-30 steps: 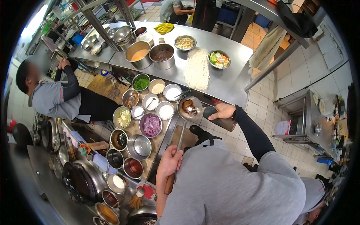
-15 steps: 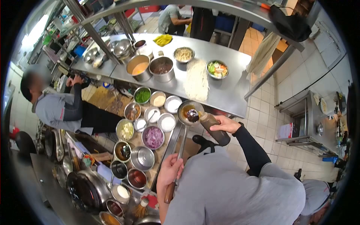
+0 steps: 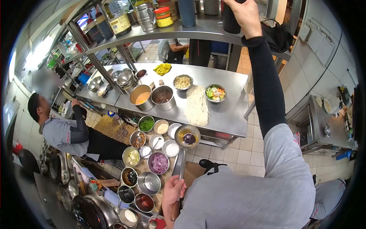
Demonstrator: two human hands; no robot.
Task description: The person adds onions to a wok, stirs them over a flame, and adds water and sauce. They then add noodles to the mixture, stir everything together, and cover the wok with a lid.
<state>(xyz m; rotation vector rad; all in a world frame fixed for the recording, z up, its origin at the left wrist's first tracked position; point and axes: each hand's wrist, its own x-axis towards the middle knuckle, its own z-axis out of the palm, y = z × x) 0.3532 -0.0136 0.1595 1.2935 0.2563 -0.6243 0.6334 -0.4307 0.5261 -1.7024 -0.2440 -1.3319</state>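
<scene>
The left hand (image 3: 172, 191) is clenched round the wooden handle of a long ladle (image 3: 187, 136), low in the view just in front of the person's chest. The ladle's shaft runs up and away from that grip, and its bowl, holding brown liquid with a dark blob in it, hangs at the right edge of the cluster of seasoning bowls (image 3: 152, 150), just beside a bowl of white powder (image 3: 172, 148) and near the bowl of chopped red onion (image 3: 159, 163).

The right hand (image 3: 246, 13) is raised high, arm fully stretched, its grip closed on a dark bottle (image 3: 230, 19) that stands at the front edge of the overhead steel shelf (image 3: 183, 29) (whether the bottle's base rests on the shelf cannot be told).

Beyond the ladle bowl lies the steel worktop (image 3: 228, 110); its near edge is bare, while a heap of white noodles (image 3: 197, 105), a bowl of mixed vegetables (image 3: 215, 92) and two pots (image 3: 152, 97) sit further in. Right of the worktop, tiled floor (image 3: 236, 156) lies open.

On the shelf, a big jug with a yellow label (image 3: 119, 17) and a red-lidded jar (image 3: 163, 16) stand left of the bottle; their writing is too small to read. A second person (image 3: 72, 133) bends over at the left, well apart.
</scene>
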